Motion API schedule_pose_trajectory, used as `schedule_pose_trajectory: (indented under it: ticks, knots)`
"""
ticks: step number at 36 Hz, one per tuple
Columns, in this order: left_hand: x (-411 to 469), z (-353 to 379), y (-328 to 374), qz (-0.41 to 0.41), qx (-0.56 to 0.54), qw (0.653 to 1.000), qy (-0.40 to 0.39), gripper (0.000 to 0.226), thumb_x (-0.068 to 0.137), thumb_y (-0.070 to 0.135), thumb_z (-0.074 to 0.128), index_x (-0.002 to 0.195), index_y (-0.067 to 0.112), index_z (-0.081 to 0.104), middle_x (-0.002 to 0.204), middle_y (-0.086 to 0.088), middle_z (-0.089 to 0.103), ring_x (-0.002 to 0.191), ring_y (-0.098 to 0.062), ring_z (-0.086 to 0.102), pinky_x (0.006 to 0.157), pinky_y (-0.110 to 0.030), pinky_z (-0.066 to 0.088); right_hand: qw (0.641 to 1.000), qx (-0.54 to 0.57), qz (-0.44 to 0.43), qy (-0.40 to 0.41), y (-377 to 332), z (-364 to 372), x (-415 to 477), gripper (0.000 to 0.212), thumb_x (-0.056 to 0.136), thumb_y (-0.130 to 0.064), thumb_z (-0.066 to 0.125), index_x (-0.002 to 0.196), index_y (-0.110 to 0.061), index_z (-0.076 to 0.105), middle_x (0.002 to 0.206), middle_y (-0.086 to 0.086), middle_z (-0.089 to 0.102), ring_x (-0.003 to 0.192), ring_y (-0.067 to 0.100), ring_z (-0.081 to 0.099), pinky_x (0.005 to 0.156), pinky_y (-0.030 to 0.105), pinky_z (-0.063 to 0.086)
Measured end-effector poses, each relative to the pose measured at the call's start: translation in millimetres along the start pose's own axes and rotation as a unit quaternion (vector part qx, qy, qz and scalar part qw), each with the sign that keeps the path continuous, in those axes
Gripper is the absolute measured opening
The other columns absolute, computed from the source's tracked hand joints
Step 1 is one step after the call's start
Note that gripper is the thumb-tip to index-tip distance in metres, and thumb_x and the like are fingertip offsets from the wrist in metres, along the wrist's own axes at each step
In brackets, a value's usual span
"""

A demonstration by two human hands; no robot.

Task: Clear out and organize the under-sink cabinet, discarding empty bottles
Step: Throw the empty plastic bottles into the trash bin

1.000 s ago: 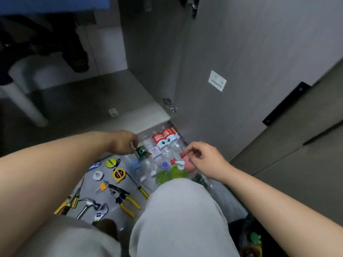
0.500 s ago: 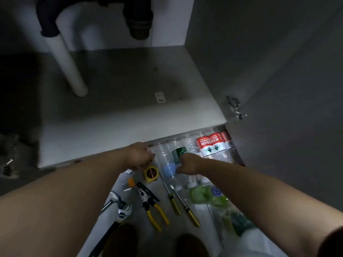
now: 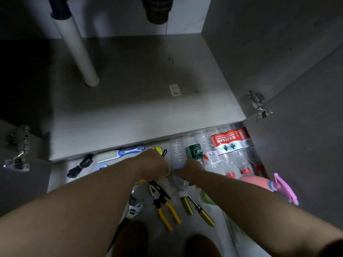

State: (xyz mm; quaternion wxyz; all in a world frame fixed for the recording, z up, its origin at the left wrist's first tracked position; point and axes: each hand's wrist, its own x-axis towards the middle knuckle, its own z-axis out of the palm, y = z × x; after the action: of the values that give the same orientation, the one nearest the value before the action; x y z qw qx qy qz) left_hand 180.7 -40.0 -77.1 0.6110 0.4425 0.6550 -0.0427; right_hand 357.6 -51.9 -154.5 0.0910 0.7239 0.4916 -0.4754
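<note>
Several clear plastic bottles lie side by side on the floor in front of the open under-sink cabinet (image 3: 130,101). One has a green label (image 3: 194,151) and two have red labels (image 3: 224,143) and red caps. My right hand (image 3: 192,169) grips a clear bottle with a blue label (image 3: 176,166); its white cap (image 3: 182,193) points toward me. My left hand (image 3: 154,164) is curled over a yellow tape measure (image 3: 167,173) just left of that bottle. Its fingertips are hidden.
Tools lie on the floor near me: yellow-handled pliers (image 3: 165,206), two screwdrivers (image 3: 187,204), a wrench (image 3: 133,206), a blue-white brush (image 3: 118,154) and a black cable (image 3: 79,166). A pink spray bottle (image 3: 259,182) lies right. A white drain pipe (image 3: 78,47) stands inside the cabinet. Open doors flank both sides.
My view has swung left and closer to the cabinet mouth. My right hand has closed on the blue-labelled bottle, and my left hand has come down onto the tape measure.
</note>
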Motion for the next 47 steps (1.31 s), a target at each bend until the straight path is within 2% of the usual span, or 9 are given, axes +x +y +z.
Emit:
schedule_pose_trajectory:
  ticks: [8, 12, 14, 19, 26, 32, 38, 43, 47]
  knots:
    - [-4, 6, 9, -0.040, -0.066, 0.995, -0.054, 0.068, 0.084, 0.056, 0.075, 0.129, 0.009, 0.056, 0.126, -0.013, 0.064, 0.106, -0.030, 0.068, 0.085, -0.048, 0.059, 0.933, 0.297, -0.019, -0.204, -2, -22, -55, 0.045, 0.088, -0.029, 0.076, 0.123, -0.005, 0.064, 0.116, 0.019, 0.072, 0.109, 0.035, 0.070, 0.092, 0.041, 0.059]
    - [-7, 14, 18, -0.008, -0.078, 0.993, -0.084, 0.048, 0.080, 0.050, 0.080, 0.108, 0.015, 0.064, 0.103, -0.008, 0.070, 0.089, -0.024, 0.071, 0.068, -0.036, 0.061, 0.902, 0.331, -0.088, -0.263, -1, -28, -66, 0.038, 0.090, -0.015, 0.074, 0.126, -0.012, 0.064, 0.124, 0.014, 0.070, 0.120, 0.034, 0.064, 0.100, 0.040, 0.055]
    - [-7, 15, 19, 0.010, -0.090, 0.993, -0.077, 0.046, 0.081, 0.040, 0.083, 0.114, 0.013, 0.065, 0.109, -0.013, 0.071, 0.098, -0.029, 0.071, 0.083, -0.044, 0.062, 0.919, 0.261, -0.107, -0.275, 0, -36, -65, 0.041, 0.086, -0.012, 0.077, 0.124, -0.017, 0.063, 0.123, 0.013, 0.070, 0.120, 0.032, 0.064, 0.101, 0.040, 0.054]
    - [-2, 10, 12, 0.014, -0.118, 0.991, -0.069, 0.055, 0.081, 0.026, 0.085, 0.127, 0.011, 0.058, 0.119, -0.020, 0.068, 0.107, -0.035, 0.069, 0.095, -0.054, 0.057, 0.987, -0.020, -0.112, -0.114, 4, -57, -37, 0.037, 0.085, -0.016, 0.075, 0.120, -0.013, 0.062, 0.118, 0.012, 0.067, 0.102, 0.023, 0.065, 0.087, 0.034, 0.056]
    - [18, 7, -2, 0.028, -0.201, 0.977, -0.068, 0.043, 0.080, 0.020, 0.085, 0.117, 0.011, 0.065, 0.103, -0.015, 0.075, 0.091, -0.028, 0.074, 0.078, -0.041, 0.063, 0.964, -0.215, -0.059, 0.145, 12, -52, 11, 0.086, 0.078, -0.043, 0.080, 0.140, -0.006, 0.033, 0.138, 0.020, 0.041, 0.127, 0.038, 0.050, 0.100, 0.048, 0.052]
    - [26, 0, -11, 0.035, -0.231, 0.970, -0.069, 0.048, 0.078, 0.018, 0.086, 0.120, 0.010, 0.064, 0.110, -0.021, 0.071, 0.096, -0.034, 0.071, 0.089, -0.051, 0.059, 0.979, -0.163, 0.013, 0.122, 13, -27, 29, 0.094, 0.074, -0.051, 0.081, 0.141, -0.009, 0.030, 0.126, 0.012, 0.053, 0.118, 0.033, 0.059, 0.091, 0.042, 0.051]
    - [25, -6, -18, 0.017, -0.238, 0.969, -0.066, 0.048, 0.080, 0.021, 0.084, 0.122, 0.010, 0.063, 0.093, -0.012, 0.074, 0.070, -0.020, 0.075, 0.060, -0.032, 0.059, 0.994, -0.031, 0.045, 0.092, 16, -4, 35, 0.092, 0.076, -0.032, 0.085, 0.144, -0.010, 0.028, 0.133, 0.015, 0.051, 0.124, 0.035, 0.054, 0.102, 0.045, 0.051]
    - [17, -8, -11, 0.033, -0.227, 0.972, -0.056, 0.041, 0.082, 0.019, 0.082, 0.118, 0.015, 0.063, 0.097, -0.012, 0.072, 0.075, -0.021, 0.072, 0.060, -0.031, 0.060, 0.993, 0.024, 0.076, 0.082, 13, -1, 25, 0.091, 0.078, -0.034, 0.082, 0.147, -0.012, 0.026, 0.108, 0.005, 0.039, 0.102, 0.023, 0.049, 0.083, 0.033, 0.051]
    - [8, -10, 7, 0.067, -0.209, 0.975, -0.030, 0.046, 0.081, 0.032, 0.083, 0.121, 0.030, 0.062, 0.109, -0.008, 0.071, 0.092, -0.023, 0.071, 0.064, -0.033, 0.060, 0.984, 0.147, 0.103, 0.014, -3, -25, 0, 0.103, 0.080, -0.034, 0.078, 0.153, -0.015, 0.008, 0.122, 0.020, 0.053, 0.100, 0.037, 0.066, 0.066, 0.042, 0.062]
